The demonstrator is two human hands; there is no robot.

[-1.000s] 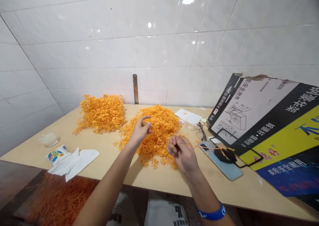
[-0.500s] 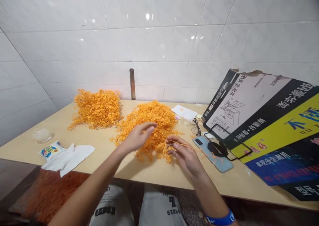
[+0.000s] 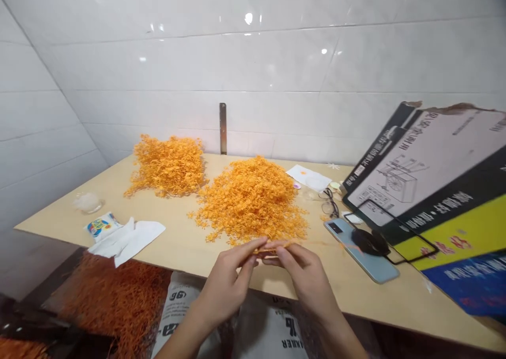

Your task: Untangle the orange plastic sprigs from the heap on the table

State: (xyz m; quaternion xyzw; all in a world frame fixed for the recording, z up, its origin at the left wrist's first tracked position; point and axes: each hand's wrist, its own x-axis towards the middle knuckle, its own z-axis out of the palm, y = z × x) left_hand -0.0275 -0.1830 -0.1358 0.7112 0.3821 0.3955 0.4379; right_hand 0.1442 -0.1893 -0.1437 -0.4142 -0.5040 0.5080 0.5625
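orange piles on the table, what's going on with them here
A person holds a thin orange strand between the fingertips of both hands, left hand and right hand close together at the near side of a loose orange pile. A second orange pile sits farther left on the table, touched by neither hand. A phone lies to the right. Exactly what the fingers are doing to the strand is too small to tell.

Bright tabletop (image 3: 179, 224) | glare on tiled wall (image 3: 253, 64) | dimmer below | soft blur | stretched edges
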